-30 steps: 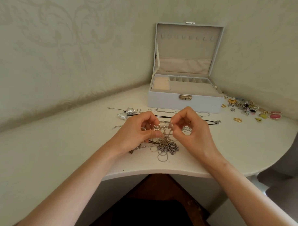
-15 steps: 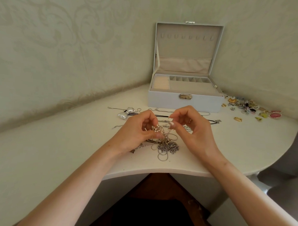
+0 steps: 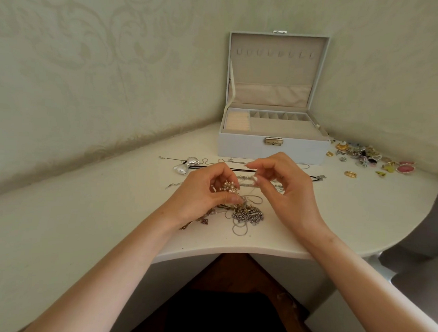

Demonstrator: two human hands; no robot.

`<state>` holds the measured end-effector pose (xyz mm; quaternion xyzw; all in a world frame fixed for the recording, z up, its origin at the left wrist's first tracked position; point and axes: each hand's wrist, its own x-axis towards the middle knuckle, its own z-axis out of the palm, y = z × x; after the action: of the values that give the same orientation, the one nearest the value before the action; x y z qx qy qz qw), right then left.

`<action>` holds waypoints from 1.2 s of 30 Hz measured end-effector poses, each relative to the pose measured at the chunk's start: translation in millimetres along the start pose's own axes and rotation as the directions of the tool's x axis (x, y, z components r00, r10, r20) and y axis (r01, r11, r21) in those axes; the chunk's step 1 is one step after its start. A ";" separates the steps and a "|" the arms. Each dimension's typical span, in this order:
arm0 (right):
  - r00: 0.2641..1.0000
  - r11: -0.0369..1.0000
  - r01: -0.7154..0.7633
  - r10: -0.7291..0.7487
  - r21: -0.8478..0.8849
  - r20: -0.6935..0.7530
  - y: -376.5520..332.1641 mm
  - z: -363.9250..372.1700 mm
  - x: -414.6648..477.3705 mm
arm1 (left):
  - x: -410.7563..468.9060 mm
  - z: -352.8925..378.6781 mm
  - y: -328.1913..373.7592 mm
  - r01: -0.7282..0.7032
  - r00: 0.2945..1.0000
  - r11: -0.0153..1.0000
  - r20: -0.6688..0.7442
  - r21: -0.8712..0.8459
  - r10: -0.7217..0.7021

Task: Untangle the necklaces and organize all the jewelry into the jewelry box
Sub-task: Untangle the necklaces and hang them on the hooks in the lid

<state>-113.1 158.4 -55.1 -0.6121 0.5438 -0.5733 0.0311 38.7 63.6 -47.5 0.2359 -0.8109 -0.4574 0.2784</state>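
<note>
Necklaces lie in a knot on the near middle of the bench, half under the two hands. The left hand is curled with its palm turned in, thumb and fingers gripping a pearl cluster lifted just above the knot. The right hand faces it, thumb and forefinger pinching a thin silver chain that runs down into the heap, the other fingers loosely bent. The knot mixes silver links, fine loops and darker beaded strands trailing to the left. Beyond the hands stretches a black cord with a silver bow at its left end. The jewelry box stands open at the far side, lid upright before the patterned wall; small bright pieces are scattered to its right
</note>
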 end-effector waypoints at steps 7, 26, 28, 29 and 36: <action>0.998 0.998 -0.054 0.054 -0.028 0.017 3.6 2.2 1.4 | 0.0 0.4 -1.8 -0.018 1.000 1.000 -0.006 0.006 0.018; 0.989 0.987 -0.140 0.136 0.080 0.050 -2.5 1.9 -2.2 | -0.4 1.7 -0.1 -0.004 0.999 0.999 -0.032 0.032 0.005; 0.986 0.985 -0.153 0.147 0.077 0.075 -0.8 2.1 -1.4 | -1.2 1.4 1.1 -0.012 0.998 1.000 -0.053 0.011 0.013; 0.986 0.987 -0.148 0.142 0.067 0.090 0.2 2.2 -1.0 | -1.5 1.3 1.7 -0.017 0.998 1.000 -0.062 0.007 0.017; 0.989 0.997 -0.062 0.066 -0.036 0.134 4.0 5.0 0.5 | -1.8 1.0 1.8 -0.055 0.996 0.998 -0.071 -0.007 0.055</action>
<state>-112.1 153.5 -59.1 -0.6322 0.5687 -0.5205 0.0764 39.1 66.2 -46.9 0.2283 -0.8047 -0.4446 0.3204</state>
